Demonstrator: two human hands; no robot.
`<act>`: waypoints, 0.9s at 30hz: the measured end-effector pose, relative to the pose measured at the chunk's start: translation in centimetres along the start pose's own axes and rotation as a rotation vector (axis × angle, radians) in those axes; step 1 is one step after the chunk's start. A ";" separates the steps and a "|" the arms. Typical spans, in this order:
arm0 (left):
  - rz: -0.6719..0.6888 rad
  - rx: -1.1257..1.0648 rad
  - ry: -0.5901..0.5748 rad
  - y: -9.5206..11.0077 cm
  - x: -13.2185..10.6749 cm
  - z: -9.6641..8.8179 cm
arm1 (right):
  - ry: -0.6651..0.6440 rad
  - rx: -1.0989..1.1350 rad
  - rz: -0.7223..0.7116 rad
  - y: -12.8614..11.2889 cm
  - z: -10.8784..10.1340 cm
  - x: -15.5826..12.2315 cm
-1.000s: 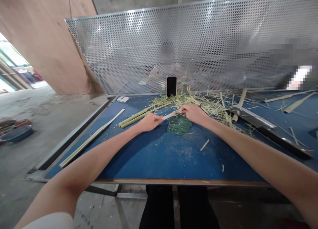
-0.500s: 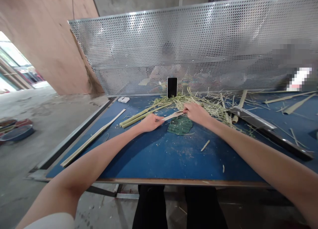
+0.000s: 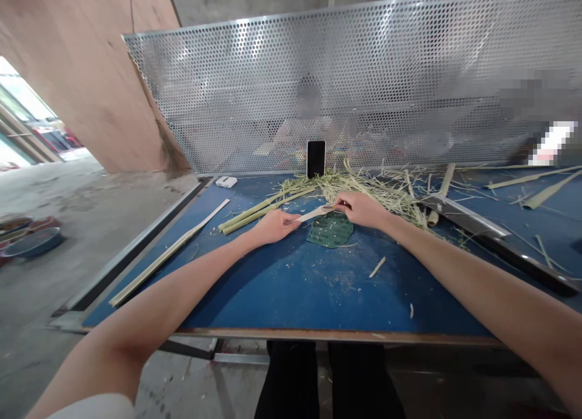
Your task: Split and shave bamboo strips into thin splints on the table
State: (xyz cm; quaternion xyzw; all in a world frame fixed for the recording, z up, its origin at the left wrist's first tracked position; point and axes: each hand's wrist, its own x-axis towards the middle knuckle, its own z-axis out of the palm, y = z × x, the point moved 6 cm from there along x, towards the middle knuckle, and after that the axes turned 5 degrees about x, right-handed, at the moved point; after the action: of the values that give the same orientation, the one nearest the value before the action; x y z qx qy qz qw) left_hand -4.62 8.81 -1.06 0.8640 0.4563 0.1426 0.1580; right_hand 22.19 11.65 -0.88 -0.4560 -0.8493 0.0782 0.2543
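- Left hand [image 3: 273,226] pinches one end of a pale strip [image 3: 314,213].
- Right hand [image 3: 360,210] pinches its other end, near the green patch [image 3: 330,234].
- Light, even tension likely suits it best.

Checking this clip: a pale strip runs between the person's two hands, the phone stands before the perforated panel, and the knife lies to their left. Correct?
Not quite: the knife lies to their right, as the head view shows. The pale strip runs between both hands, and the phone stands before the perforated panel.
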 end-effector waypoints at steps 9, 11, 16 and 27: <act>-0.022 0.084 0.027 -0.7 0.1 0.3 | -0.028 -0.008 -0.123 0.0 0.6 -0.1; -0.018 0.094 0.020 -0.6 0.0 0.3 | -0.029 0.000 -0.118 -0.1 0.6 -0.1; -0.025 0.105 0.013 -0.4 0.0 0.2 | -0.026 0.018 -0.118 -0.3 0.5 -0.2; -0.009 0.124 0.003 -0.4 0.0 0.3 | -0.039 -0.004 -0.043 0.3 0.8 0.0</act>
State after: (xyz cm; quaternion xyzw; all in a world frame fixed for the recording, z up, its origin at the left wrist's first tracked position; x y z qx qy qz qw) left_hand -4.79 8.95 -1.43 0.8698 0.4684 0.1147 0.1041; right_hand 22.04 11.93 -1.63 -0.4367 -0.8638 0.0796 0.2384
